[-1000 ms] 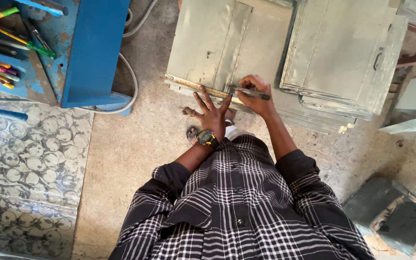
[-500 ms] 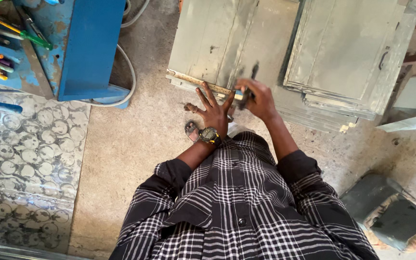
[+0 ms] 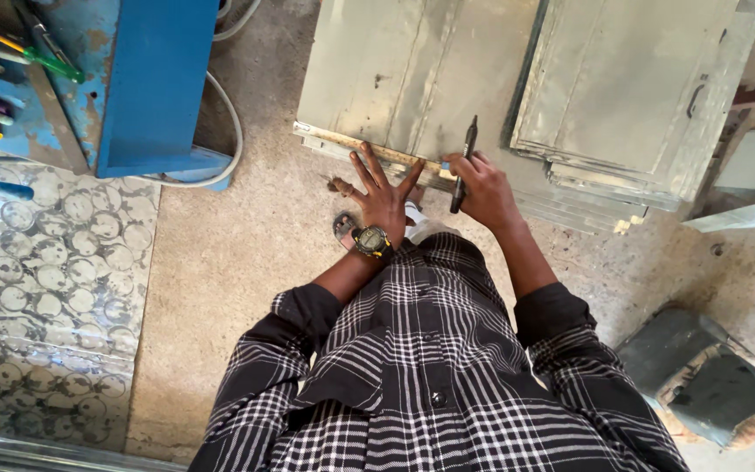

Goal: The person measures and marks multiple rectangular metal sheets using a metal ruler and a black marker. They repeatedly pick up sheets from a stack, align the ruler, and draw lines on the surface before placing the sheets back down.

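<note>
My left hand [image 3: 384, 194], with a watch on the wrist, lies flat with fingers spread on a long metal ruler [image 3: 334, 140] at the near edge of a grey metal sheet [image 3: 399, 74] on the floor. My right hand [image 3: 482, 185] holds a dark pen-like marking tool [image 3: 465, 159] upright, its upper end pointing away over the sheet, just right of the left hand. The ruler runs leftward from under my fingers along the sheet's edge. My sandalled foot [image 3: 344, 225] shows beneath the left wrist.
A stack of grey metal panels [image 3: 635, 96] lies to the right of the sheet. A blue tool box [image 3: 146, 83] with screwdrivers and pens stands at upper left, a pale hose [image 3: 225, 131] beside it. Patterned flooring [image 3: 45, 288] is at left; a dark cushion-like block [image 3: 701, 376] at lower right.
My right hand has swung the marking tool from lying along the ruler to standing up across it. The left hand stays pressed on the ruler.
</note>
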